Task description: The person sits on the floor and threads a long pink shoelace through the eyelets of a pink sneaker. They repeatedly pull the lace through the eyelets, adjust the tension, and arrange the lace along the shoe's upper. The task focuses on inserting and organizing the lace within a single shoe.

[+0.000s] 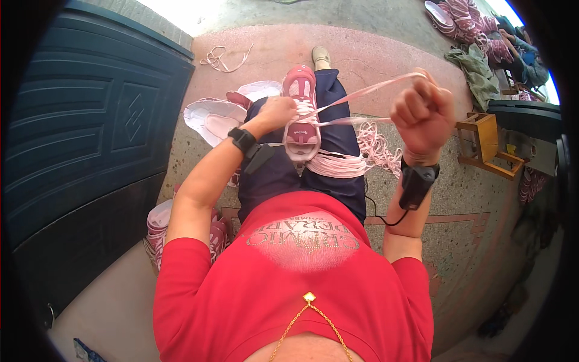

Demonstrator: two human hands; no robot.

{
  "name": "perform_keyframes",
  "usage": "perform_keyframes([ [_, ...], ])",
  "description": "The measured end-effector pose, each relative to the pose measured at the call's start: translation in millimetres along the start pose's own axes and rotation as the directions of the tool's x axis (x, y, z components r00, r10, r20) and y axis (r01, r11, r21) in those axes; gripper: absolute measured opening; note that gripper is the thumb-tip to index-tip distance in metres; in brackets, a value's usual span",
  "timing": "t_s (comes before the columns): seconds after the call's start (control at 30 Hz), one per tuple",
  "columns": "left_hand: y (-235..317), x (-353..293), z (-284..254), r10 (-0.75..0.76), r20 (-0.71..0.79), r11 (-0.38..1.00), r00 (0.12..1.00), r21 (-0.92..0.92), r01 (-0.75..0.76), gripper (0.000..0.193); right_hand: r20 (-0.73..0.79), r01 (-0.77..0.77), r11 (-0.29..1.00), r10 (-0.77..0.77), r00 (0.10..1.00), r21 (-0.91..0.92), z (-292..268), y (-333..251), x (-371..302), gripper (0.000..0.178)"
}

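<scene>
A pink and white sneaker (301, 131) rests on my lap, its toe pointing away from me. My left hand (278, 113) is closed against its left side at the lacing; the fingertips are partly hidden. Up and to the right, my right hand (422, 117) is a fist around a pale pink shoelace (368, 90). Two strands of this lace stretch from the shoe's eyelets to the fist. A bundle of pink shoelaces (338, 165) lies across my thigh right of the heel, and more loose laces (380, 145) hang beside it.
White-lined shoe pieces (216, 119) lie left of my knees. Stacked pink shoes (160, 226) stand by my left elbow. A loose lace (226, 59) is on the floor ahead. On the right are a wooden stool (487, 145), green cloth (473, 72), shoe piles (461, 24) and another person (531, 57).
</scene>
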State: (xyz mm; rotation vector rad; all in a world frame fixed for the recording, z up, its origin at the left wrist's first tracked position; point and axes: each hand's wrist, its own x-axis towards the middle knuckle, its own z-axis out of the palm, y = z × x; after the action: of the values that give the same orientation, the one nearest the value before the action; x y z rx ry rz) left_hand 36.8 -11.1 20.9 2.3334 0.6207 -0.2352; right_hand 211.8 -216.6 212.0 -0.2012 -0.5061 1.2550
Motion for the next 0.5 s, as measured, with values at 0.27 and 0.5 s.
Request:
perform_keyframes([
  [0.27,64.4,13.6,6.9,0.042,0.221,0.949,0.974,0.296,-0.108,0.019,-0.318,-0.271,0.924,0.18,0.931,-0.27,1.9,21.2,15.1,0.021],
  [0.5,65.2,19.2,-3.7,0.256,0.083,0.861,0.963,0.434,-0.266,0.018,-0.455,-0.375,0.925,0.31,0.835,-0.059,-30.9,59.3,12.7,0.019],
])
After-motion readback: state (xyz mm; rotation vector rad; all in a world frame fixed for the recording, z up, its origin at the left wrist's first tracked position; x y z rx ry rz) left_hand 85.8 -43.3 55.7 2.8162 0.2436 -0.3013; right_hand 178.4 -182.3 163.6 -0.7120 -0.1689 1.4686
